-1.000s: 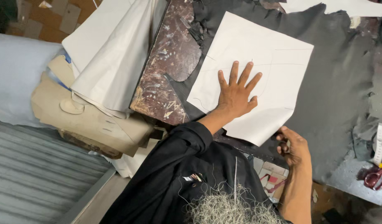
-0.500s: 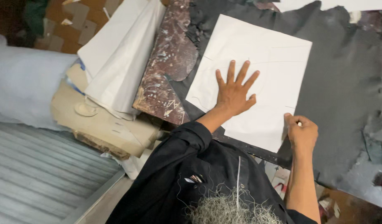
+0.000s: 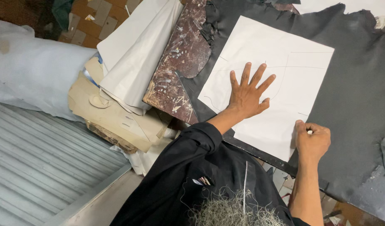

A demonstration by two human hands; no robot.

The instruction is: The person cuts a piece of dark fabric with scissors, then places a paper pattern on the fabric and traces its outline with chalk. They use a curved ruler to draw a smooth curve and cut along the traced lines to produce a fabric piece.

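The left hand lies flat with fingers spread on the white paper pattern over the black leather sheet, while the right hand, curled around a small marker, touches the pattern's near right edge.

The black sheet lies bare to the right of the paper, open room for a hand to pass. The paper's far half is also uncovered. The left hand lies flat with fingers spread on the paper's near middle, and the right hand, curled, sits at its near right corner. To the left, the marbled slab and stacked cardboard block the way.
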